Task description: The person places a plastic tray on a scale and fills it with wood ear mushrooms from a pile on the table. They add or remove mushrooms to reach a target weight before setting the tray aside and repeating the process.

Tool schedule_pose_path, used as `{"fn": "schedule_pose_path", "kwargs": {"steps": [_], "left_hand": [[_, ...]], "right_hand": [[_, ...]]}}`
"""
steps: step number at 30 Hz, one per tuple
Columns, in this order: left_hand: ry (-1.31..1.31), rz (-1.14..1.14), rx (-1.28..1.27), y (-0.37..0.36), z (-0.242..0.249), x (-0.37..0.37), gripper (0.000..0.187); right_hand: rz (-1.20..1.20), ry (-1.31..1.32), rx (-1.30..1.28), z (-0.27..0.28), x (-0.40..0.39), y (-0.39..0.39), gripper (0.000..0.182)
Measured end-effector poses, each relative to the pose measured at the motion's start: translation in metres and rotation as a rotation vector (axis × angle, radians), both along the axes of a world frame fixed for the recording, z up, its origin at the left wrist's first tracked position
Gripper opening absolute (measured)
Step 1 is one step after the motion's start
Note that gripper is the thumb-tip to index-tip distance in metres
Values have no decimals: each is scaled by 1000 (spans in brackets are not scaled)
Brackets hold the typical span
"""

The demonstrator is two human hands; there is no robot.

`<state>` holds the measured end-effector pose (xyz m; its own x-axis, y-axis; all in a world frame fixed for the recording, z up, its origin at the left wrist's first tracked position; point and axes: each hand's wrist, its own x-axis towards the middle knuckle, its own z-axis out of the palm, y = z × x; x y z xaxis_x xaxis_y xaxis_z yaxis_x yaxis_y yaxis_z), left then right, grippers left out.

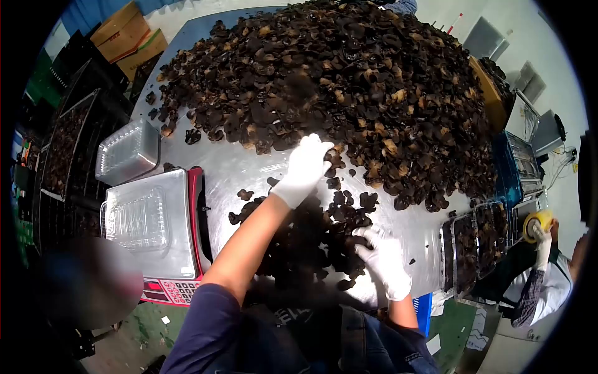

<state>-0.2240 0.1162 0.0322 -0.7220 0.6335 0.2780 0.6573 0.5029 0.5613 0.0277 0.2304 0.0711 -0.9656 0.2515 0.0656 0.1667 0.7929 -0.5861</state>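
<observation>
A big heap of dark dried wood ear mushrooms (349,81) covers the far part of the metal table (230,165). My left hand (307,167), in a white glove, reaches to the heap's near edge. Its fingers are bent around wood ear mushrooms, partly hidden under the hand. Nearer to me lies a smaller pile of wood ear mushrooms (299,240). At that pile's right side is my gloved right hand (385,258), its fingers apart and touching the outer pieces.
To the left, a clear plastic tray (140,218) rests on a red-framed scale (185,249); stacked clear containers (128,151) stand behind it. Filled clear boxes (464,249) line the right edge. Beyond them, another person's gloved hand (543,240) holds yellow tape (534,225).
</observation>
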Motion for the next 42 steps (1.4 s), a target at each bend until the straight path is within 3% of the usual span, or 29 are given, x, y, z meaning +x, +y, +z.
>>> {"fn": "schedule_pose_path", "kwargs": {"steps": [1,5,6,8,11,12,15,17,18,19,21,23,24,25,27,29,32,35,37,39,41,42], "left_hand": [[-1,-3,1,5,-4,2,37],[22,-31,-195,20,-13,2,32],[56,-50,-137,19,-22,-2,26],[75,-17,-74,21,-37,-6,12],[-5,70,-58,12,-26,1,10],[55,16,7,4,-21,7,8],[87,-158,-72,-22,-7,30,8],[-17,-224,-17,-33,-18,50,10],[-21,-259,-127,-38,-5,68,10],[235,-326,-397,-39,-15,83,8],[84,-266,-284,-48,0,109,6],[164,-270,-379,-52,3,120,8],[248,-275,-474,-53,4,123,10],[248,-274,-473,-54,6,124,10],[220,-276,-479,-55,9,123,10],[262,-270,-399,-56,5,123,13],[290,-247,-270,-60,5,120,22],[202,-210,-248,-62,22,114,30],[128,-198,-275,-55,28,100,31],[-54,-111,-248,-36,17,76,36],[112,-17,-152,-19,-7,57,40],[97,-35,-228,-12,-9,47,45]], "right_hand": [[26,-116,-44,6,5,-2,30],[-243,-37,-328,11,8,-4,17],[-372,65,-328,15,0,-7,12],[-411,128,-166,2,-16,15,16],[-297,270,66,-26,-46,40,35],[-296,234,-75,-32,-52,38,41],[-54,131,130,-30,-53,15,49],[9,70,37,-34,-42,-1,44],[26,80,59,-32,-34,-6,44],[43,89,82,-28,-26,-10,44],[73,176,82,-30,-10,-15,44],[113,178,-111,-21,-9,-8,36],[1,130,-269,-18,-10,-7,29],[76,147,-363,-6,-24,4,26],[-92,106,-360,-5,-50,18,23],[-51,274,-53,-26,-92,34,19],[20,241,597,-57,-137,38,9],[77,145,815,-64,-144,40,7],[98,198,514,-41,-111,43,7],[-44,181,311,2,-56,36,10],[-184,-90,286,15,23,51,15],[-179,-159,254,22,64,58,15]]}}
